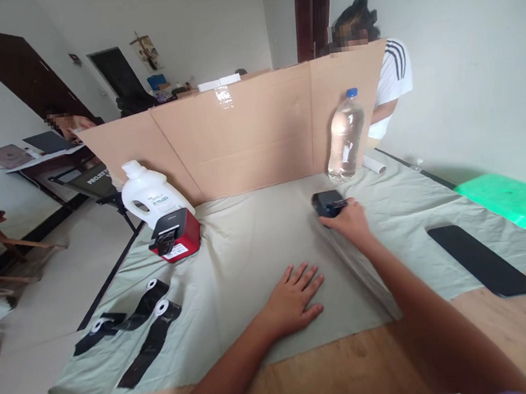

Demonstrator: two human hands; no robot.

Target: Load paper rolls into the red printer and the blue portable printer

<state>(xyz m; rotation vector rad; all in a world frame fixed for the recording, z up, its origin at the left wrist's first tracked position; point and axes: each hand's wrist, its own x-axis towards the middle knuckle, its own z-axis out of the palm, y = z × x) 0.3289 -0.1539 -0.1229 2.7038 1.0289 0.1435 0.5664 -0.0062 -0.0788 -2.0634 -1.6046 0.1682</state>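
My right hand is closed around the side of a small black box-shaped device on the cloth, towards the water bottle; its kind is hard to make out. Lying flat on the grey-green cloth with fingers spread, my left hand holds nothing. A red and black label printer stands to the left, with a black strip at its front. Nearer me on that side lie several white-cored rolls with black strips partly unwound, among them one roll closest to me.
A cardboard panel stands across the back. In front of it are a white jug and a clear bottle with a blue cap. A black phone lies at the right. Beyond the panel, a person sits; a green box is off the table's right.
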